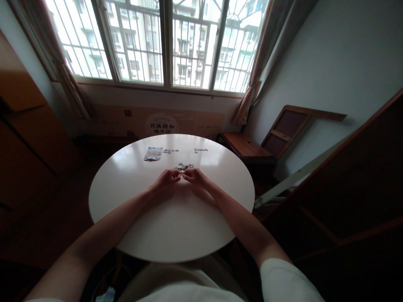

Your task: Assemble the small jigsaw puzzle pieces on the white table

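Note:
Over the middle of the white round table (170, 235), my left hand (168, 178) and my right hand (195, 176) are close together, fingertips nearly meeting. Both are closed in a pinch at a small jigsaw puzzle piece (181, 176); its outline is partly hidden by the fingers. Just beyond the fingertips lies a pile of loose puzzle pieces (185, 166). Farther back, one joined row of pieces (171, 151) lies at the left and another short row (200, 150) at the right. A printed picture sheet (153, 154) lies flat beside the left row.
A wooden bench (245, 144) and a chair-like wooden frame (288, 126) stand beyond the table's right side. Ahead is a barred window (141, 46) with curtains. Cabinets (28, 138) line the left, and a dark wooden panel (346, 193) rises at the right.

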Demonstrator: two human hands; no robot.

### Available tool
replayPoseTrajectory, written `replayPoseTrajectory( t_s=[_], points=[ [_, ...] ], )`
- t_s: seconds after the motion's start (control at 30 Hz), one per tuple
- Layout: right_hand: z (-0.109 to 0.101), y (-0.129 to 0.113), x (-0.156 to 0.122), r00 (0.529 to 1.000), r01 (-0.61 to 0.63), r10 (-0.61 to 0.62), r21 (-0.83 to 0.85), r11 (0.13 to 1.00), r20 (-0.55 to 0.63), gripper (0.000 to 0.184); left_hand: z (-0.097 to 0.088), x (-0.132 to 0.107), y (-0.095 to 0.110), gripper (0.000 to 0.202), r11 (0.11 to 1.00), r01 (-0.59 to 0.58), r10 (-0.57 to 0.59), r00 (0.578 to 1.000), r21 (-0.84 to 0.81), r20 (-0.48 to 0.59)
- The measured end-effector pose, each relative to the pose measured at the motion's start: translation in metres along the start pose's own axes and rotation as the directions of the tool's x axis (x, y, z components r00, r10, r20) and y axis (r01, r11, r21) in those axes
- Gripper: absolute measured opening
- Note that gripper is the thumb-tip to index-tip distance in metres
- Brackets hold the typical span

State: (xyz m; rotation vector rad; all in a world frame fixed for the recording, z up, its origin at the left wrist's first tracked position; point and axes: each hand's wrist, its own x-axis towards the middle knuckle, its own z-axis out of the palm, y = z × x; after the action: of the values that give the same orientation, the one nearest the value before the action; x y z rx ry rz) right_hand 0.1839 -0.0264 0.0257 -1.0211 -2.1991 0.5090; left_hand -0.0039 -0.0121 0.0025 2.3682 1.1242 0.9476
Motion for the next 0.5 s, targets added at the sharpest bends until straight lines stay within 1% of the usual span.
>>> replayPoseTrajectory(
  t_s=[0.33, 0.5],
  points=[
    [-0.0004, -0.002, 0.0002, 1.0, -0.006, 0.006, 0.0, 1.0, -0.006, 0.021, 0.0001, 0.0016, -0.0001, 0.026, 0.999, -0.024, 0.024, 1.0, 0.035, -0.006],
    [-0.0002, -0.0013, -0.0006, 1.0, -0.003, 0.003, 0.007, 1.0, -0.013, 0.021, 0.0017, 0.0013, -0.0028, 0.024, 1.0, -0.021, 0.022, 1.0, 0.023, -0.011]
  ],
)
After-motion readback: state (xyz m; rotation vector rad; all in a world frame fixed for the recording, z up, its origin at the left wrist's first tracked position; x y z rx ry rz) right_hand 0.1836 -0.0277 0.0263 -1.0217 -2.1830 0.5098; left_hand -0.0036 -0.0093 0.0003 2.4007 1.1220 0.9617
